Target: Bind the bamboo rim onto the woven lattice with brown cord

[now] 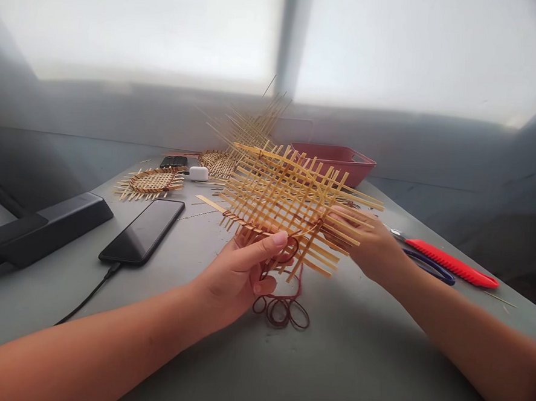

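Note:
A woven bamboo lattice (277, 192) is held up above the table, tilted toward me. My left hand (250, 263) grips its near edge, thumb on top and fingers beneath. My right hand (368, 240) is at the right edge, its fingers mostly behind the strips; what they pinch there is hidden. A thin bamboo hoop strip (248, 225) runs along the near edge, bound in places with dark brown cord. The brown cord (278, 311) hangs from the lattice by my left hand and lies in loops on the table below.
Left stand a phone (142, 232) on a cable and a black power strip (48, 226). Behind are a finished-looking round weave (155, 181), a white earbud case (199, 173), loose bamboo strips (259, 124) and a red basket (361, 164). Right lie a red-handled cutter (455, 263) and blue-handled scissors (431, 268).

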The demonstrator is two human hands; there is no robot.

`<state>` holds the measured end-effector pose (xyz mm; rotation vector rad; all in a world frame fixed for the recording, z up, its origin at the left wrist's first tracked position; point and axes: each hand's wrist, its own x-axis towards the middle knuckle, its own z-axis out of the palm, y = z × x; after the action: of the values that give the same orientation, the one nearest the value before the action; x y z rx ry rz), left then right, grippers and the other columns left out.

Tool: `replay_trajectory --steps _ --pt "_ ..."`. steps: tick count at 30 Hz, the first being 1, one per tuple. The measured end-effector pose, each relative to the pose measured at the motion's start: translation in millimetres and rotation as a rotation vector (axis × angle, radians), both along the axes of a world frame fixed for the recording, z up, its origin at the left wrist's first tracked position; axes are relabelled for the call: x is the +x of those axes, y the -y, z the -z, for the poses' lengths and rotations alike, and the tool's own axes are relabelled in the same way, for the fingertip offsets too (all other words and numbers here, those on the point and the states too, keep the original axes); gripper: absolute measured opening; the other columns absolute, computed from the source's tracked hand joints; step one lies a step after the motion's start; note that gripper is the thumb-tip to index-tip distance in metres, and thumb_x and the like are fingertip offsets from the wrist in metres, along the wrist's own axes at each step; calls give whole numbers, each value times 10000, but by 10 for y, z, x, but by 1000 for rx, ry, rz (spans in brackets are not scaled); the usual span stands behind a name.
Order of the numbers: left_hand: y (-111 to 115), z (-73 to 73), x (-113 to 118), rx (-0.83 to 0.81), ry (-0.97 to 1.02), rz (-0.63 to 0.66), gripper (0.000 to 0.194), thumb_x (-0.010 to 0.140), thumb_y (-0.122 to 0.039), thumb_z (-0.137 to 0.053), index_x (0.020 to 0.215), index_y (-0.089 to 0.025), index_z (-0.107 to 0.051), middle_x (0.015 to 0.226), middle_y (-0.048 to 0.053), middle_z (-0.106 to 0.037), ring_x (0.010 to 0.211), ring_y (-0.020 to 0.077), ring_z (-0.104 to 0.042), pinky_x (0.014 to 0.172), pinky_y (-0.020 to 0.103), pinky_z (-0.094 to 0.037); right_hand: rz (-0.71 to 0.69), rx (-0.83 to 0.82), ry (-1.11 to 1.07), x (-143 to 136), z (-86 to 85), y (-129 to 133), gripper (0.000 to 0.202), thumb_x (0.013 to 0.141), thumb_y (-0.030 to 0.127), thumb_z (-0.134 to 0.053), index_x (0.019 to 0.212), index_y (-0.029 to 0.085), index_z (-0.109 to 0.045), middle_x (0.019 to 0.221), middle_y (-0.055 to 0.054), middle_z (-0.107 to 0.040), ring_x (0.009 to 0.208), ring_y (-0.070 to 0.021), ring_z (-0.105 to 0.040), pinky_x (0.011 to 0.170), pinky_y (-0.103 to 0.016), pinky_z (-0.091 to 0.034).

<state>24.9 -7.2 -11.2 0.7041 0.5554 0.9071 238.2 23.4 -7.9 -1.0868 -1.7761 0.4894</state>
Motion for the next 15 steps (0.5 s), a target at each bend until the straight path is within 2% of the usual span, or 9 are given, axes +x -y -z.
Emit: replay_trajectory --steps 3,6,8,10,12,13,15 --pt "1 6 4 8 -6 8 246 717 -286 -835 830 -198 -635 855 -17 -581 693 73 -578 401 147 -212 -31 -234 -394 5 -119 -20 302 841 538 -656 738 256 -618 696 -11 -599 556 -161 -562 509 -318 -512" --pt "-1 12 7 37 0 10 227 742 -288 -817 838 -197 -632 817 -21 -566 665 65 -573 398 147 -208 -76 -472 -885 -11 -265 21 266 778 401 -767 687 250 -568 715 12 -580 610 -137 -562 545 -279 -517" --pt "-5 14 9 50 0 11 224 747 -292 -813 848 -201 -635 818 -21 -574 655 63 -574 398 147 -210 -130 -534 -995 -25 -309 53 315 820 367 -738 644 240 -510 595 40 -468 518 -109 -469 471 -241 -453" --pt "-7 14 10 44 1 4 230 743 -297 -817 845 -203 -633 835 -21 -590 658 63 -586 397 144 -212 -200 -572 -952 -34 -292 67 378 847 398 -705 618 236 -451 504 68 -296 427 -95 -292 392 -225 -340" --pt "-5 13 11 34 8 3 232 740 -295 -819 848 -207 -634 852 -21 -610 655 62 -595 395 143 -213 -242 -595 -801 -34 -233 63 426 836 474 -688 610 238 -413 488 82 -194 418 -94 -178 367 -231 -263" --pt "-3 12 11 33 14 3 227 742 -292 -818 854 -211 -637 857 -23 -618 653 59 -597 394 141 -215 -243 -576 -697 -29 -197 57 451 823 517 -678 608 240 -394 492 83 -187 423 -94 -163 367 -238 -247" --pt "1 12 11 35 25 2 210 752 -284 -812 861 -216 -645 848 -27 -627 656 55 -602 399 136 -233 -209 -423 -390 -13 -130 44 473 810 595 -642 616 241 -394 508 72 -256 434 -98 -217 388 -255 -268"
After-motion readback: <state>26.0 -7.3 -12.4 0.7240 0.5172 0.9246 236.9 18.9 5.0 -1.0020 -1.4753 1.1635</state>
